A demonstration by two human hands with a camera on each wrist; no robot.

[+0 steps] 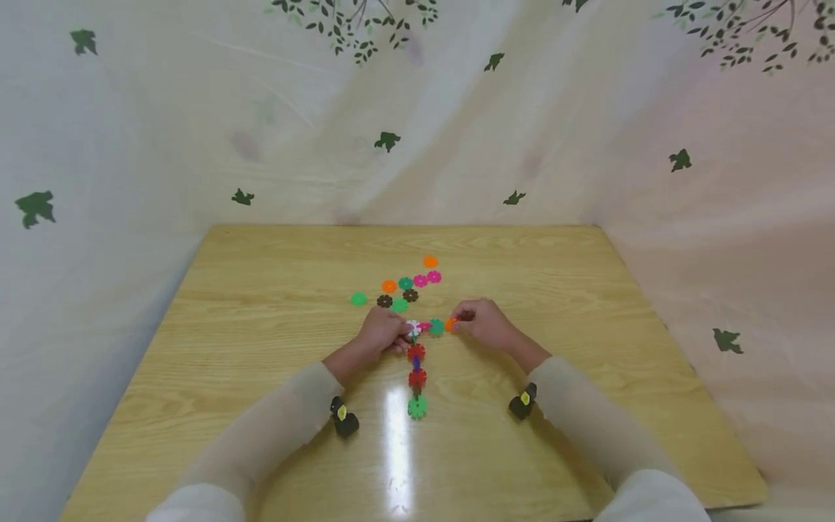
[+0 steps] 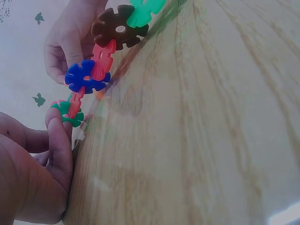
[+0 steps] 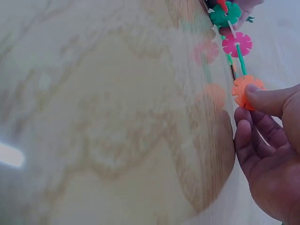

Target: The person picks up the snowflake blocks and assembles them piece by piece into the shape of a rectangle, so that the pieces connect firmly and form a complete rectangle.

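Note:
Slotted plastic snowflake discs are joined in a chain with a corner. One row runs toward the person through red discs (image 1: 417,378) and a blue disc (image 2: 80,76) to a light green disc (image 1: 417,407). From the corner, the other row goes right through a pink disc (image 3: 237,44) and a teal disc (image 1: 436,327). My left hand (image 1: 380,330) pinches the corner near a white disc (image 1: 414,329). The thumb and fingers of my right hand (image 1: 489,325) pinch an orange snowflake disc (image 3: 243,92) at the right end, touching or joined to the row; its slot is too small to tell.
Behind the hands, loose discs lie scattered on the wooden table (image 1: 554,268), among them an orange disc (image 1: 430,262), a light green disc (image 1: 358,299) and a brown disc (image 1: 410,295). A printed cloth (image 1: 443,174) hangs behind the table.

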